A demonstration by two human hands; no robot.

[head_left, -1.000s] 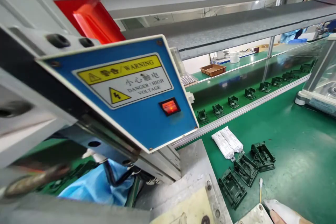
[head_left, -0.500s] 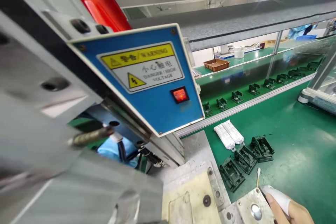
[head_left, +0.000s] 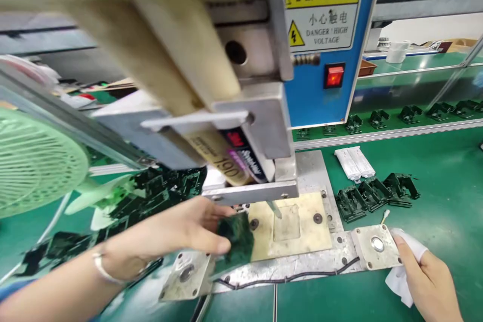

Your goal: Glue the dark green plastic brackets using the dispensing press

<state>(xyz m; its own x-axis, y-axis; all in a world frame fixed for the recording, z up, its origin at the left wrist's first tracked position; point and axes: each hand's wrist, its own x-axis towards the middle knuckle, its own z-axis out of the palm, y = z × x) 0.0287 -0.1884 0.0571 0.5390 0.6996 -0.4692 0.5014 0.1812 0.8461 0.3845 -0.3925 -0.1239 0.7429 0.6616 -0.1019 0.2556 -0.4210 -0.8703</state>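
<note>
My left hand (head_left: 188, 229) is closed on a dark green plastic part (head_left: 236, 239) and holds it over the left edge of the yellowish fixture plate (head_left: 298, 226) under the dispensing machine (head_left: 241, 126). A thin nozzle (head_left: 274, 209) hangs just above the plate. My right hand (head_left: 426, 274) rests at the right push-button block (head_left: 375, 245), with a white cloth (head_left: 402, 274) under the fingers. The thumb lies beside the round button. A second button block (head_left: 184, 276) sits at the left.
Three dark green parts (head_left: 377, 193) and white packets (head_left: 354, 162) lie right of the machine. A conveyor (head_left: 396, 115) carries several more parts behind. A pile of green parts (head_left: 162, 191) and a green fan (head_left: 33, 166) are at the left. A blue warning panel (head_left: 320, 45) stands ahead.
The view swung down and left from the warning panel to the fixture. My left hand came into view holding a green part at the plate. My right hand stays by the button block.
</note>
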